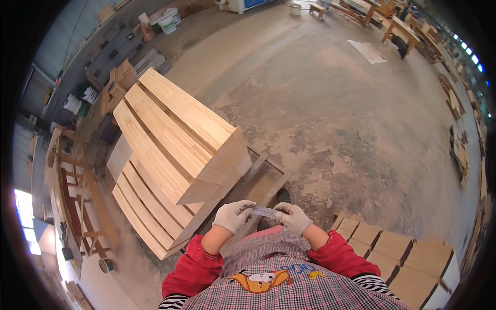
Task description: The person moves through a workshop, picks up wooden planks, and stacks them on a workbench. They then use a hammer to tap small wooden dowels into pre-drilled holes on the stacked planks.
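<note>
In front of my apron, my left hand point(233, 216) and my right hand point(293, 219), both in whitish work gloves, hold a short pale strip point(264, 212) between them. Each hand pinches one end of the strip, so it spans the gap between the gloves. Its exact kind is too small to make out. Just beyond my left hand rises a stack of light wooden boards point(178, 132), laid in rows with dark gaps between them. Lower rows of boards point(150, 204) lie on its left side.
A low wooden frame point(271, 178) shows beside the stack. More boards point(395, 248) lie close by on my right. A wooden rack point(85, 206) stands at the left, and buckets point(167, 24) sit at the far left. Workbenches point(400, 31) line the far right of the concrete floor point(330, 113).
</note>
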`<action>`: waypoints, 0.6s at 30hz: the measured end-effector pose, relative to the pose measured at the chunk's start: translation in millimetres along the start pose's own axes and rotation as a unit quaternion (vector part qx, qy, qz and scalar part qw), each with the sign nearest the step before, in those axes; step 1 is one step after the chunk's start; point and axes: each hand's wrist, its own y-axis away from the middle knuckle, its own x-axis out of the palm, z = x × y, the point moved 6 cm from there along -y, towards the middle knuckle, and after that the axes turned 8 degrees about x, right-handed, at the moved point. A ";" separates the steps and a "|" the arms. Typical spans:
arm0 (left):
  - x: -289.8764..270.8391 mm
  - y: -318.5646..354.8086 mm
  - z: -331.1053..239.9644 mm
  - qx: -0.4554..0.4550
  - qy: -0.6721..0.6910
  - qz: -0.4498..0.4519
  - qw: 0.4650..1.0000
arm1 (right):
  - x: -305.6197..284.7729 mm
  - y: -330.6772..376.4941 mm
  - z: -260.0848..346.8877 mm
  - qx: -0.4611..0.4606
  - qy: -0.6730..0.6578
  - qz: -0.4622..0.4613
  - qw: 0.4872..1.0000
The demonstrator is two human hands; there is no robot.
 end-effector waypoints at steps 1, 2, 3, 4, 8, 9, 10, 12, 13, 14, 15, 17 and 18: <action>-9.7 -15.0 -1.9 0.020 -0.053 -0.032 0.998 | -8.0 -22.1 -2.4 0.004 -0.004 0.014 1.000; -19.6 -29.0 -4.0 0.039 -0.106 -0.062 0.992 | -15.9 -43.8 -1.8 0.010 0.006 0.014 1.000; -28.4 -41.5 -8.7 0.053 -0.158 -0.089 0.982 | -24.3 -62.3 -0.1 0.021 0.016 0.016 1.000; -38.6 -60.2 -16.4 0.064 -0.178 -0.111 0.976 | -37.7 -82.4 0.6 0.028 0.028 0.012 0.999; -80.2 -130.0 -42.9 0.108 -0.292 -0.177 0.934 | -94.9 -172.4 -23.7 0.058 0.223 -0.026 0.973; -88.6 -146.1 -48.4 0.118 -0.326 -0.192 0.918 | -104.1 -187.7 -17.2 0.066 0.269 -0.035 0.960; -93.4 -165.1 -51.5 0.113 -0.369 -0.170 0.907 | -113.0 -205.8 -10.1 0.060 0.292 -0.039 0.954; -101.2 -202.3 -56.3 0.106 -0.445 -0.119 0.881 | -130.5 -240.1 1.4 0.051 0.336 -0.049 0.939; -104.1 -218.1 -50.0 0.078 -0.470 -0.096 0.874 | -135.3 -261.9 1.5 0.053 0.327 -0.045 0.942; -105.9 -230.2 -41.9 0.061 -0.483 -0.075 0.871 | -138.5 -284.1 0.5 0.056 0.318 -0.043 0.945; -108.8 -240.7 -34.1 0.043 -0.493 -0.050 0.868 | -140.3 -302.9 -1.2 0.062 0.309 -0.040 0.948; -112.3 -259.5 -20.5 0.042 -0.491 -0.029 0.870 | -147.5 -345.0 -6.5 0.066 0.285 -0.057 0.954; -113.8 -264.9 -15.5 0.032 -0.490 -0.006 0.871 | -145.7 -362.0 -10.5 0.069 0.273 -0.061 0.958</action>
